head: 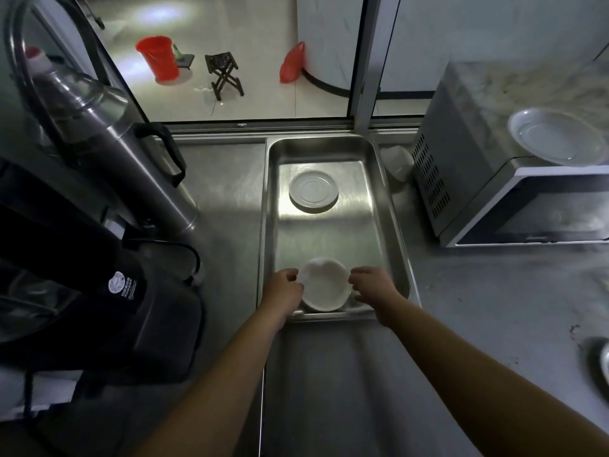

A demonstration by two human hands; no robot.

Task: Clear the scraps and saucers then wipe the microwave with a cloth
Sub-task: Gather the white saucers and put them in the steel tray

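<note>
A steel tray (392, 206) lies on the counter in the middle. At its near end sits a white saucer (325, 285). My left hand (283, 291) pinches the saucer's left rim. My right hand (372, 283) hovers at its right rim with fingers curled and apart, holding nothing. Another white saucer (313, 191) lies upside down further back in the tray. The microwave (487, 192) stands at the right, its top dirty, with a white plate (557, 136) on it.
A tall steel flask (131, 153) and black appliances (99, 285) crowd the left of the counter. A small white cup (397, 161) sits between tray and microwave. Crumbs dot the counter at the right, beside a dish edge (604, 361). A window is behind.
</note>
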